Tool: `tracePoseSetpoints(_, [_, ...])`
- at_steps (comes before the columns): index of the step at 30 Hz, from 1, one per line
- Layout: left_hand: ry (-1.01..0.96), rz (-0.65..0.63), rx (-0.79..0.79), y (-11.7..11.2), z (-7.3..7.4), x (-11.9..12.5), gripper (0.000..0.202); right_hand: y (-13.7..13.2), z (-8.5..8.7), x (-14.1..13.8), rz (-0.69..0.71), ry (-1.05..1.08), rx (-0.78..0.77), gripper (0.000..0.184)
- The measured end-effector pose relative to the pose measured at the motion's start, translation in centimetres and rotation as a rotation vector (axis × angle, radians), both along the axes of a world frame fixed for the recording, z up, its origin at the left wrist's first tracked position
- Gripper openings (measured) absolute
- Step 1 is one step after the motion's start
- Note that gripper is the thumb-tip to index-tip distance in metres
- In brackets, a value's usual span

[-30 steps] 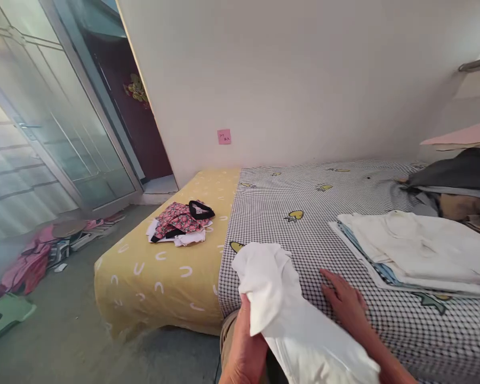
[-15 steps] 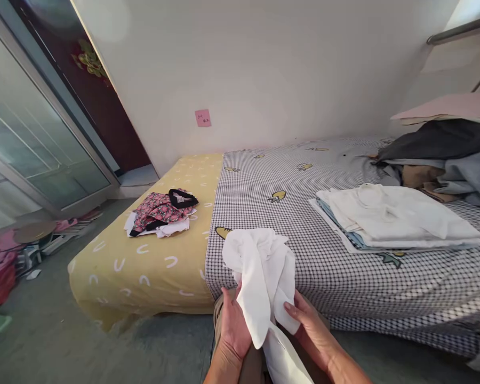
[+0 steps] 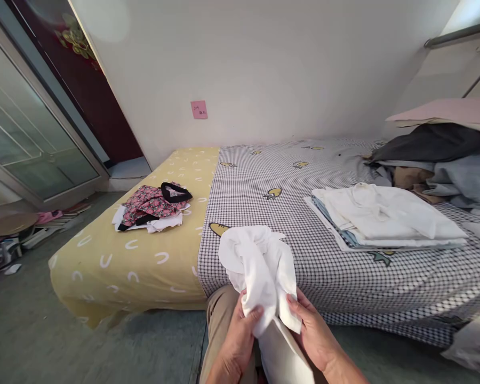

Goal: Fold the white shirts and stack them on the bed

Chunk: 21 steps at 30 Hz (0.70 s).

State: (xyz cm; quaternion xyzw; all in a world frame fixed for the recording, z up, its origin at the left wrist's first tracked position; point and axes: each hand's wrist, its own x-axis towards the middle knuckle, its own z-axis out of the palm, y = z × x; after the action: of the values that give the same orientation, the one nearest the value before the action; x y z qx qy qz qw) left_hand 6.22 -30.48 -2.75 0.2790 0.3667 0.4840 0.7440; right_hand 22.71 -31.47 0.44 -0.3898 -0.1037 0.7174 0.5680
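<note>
A bed [image 3: 264, 213] fills mid-frame, under a yellow sheet [image 3: 144, 288] at left and a checked sheet [image 3: 248, 197] at right. On the yellow lies a small pile of clothes [image 3: 148, 205], pink floral over white. The checked sheet carries a flat, mostly white stack of clothes [image 3: 400, 213] at right and a looser heap [image 3: 436, 144] near the right edge. Blurred items [image 3: 44, 233], perhaps books, lie on the floor [image 3: 36, 320] at far left.

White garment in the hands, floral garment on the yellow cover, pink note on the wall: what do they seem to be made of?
White garment: soft, matte cloth, perhaps cotton; it droops in loose folds.
Floral garment: printed, matte cloth, fibre unclear; it lies crumpled.
Pink note: probably matte paper; it looks thin and flat, with dark writing.
</note>
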Motion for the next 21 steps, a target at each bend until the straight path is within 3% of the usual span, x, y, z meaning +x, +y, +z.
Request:
tracePoseSetpoints(2, [-0.027,0.126,-0.103,0.4,-0.1,0.0,0.045,0.5,-0.2,0.6,-0.093,-0.036,-0.046,0.042])
tracePoseSetpoints(5, [-0.159,0.197,-0.207,0.7,-0.1,-1.0,0.036,1.4,-0.4,2.4,-0.261,-0.037,-0.077,0.034])
tracePoseSetpoints(8, [-0.264,0.151,-0.228,0.5,-0.1,-3.4,0.044,2.1,-0.4,4.8,-0.379,-0.002,-0.074,0.037])
tracePoseSetpoints(12, [-0.341,0.046,-0.116,-0.5,0.1,-7.5,0.059,2.7,-0.7,7.7,-0.452,-0.018,-0.062,0.034])
tracePoseSetpoints(17, [-0.563,-0.041,0.017,-2.1,-0.2,-11.2,0.054,3.3,-1.5,10.0,-0.527,-0.064,-0.041,0.034])
tracePoseSetpoints(21, [-0.621,0.015,-0.072,-2.9,-1.7,-12.7,0.048,3.8,-1.7,11.3,-0.523,-0.072,-0.016,0.036])
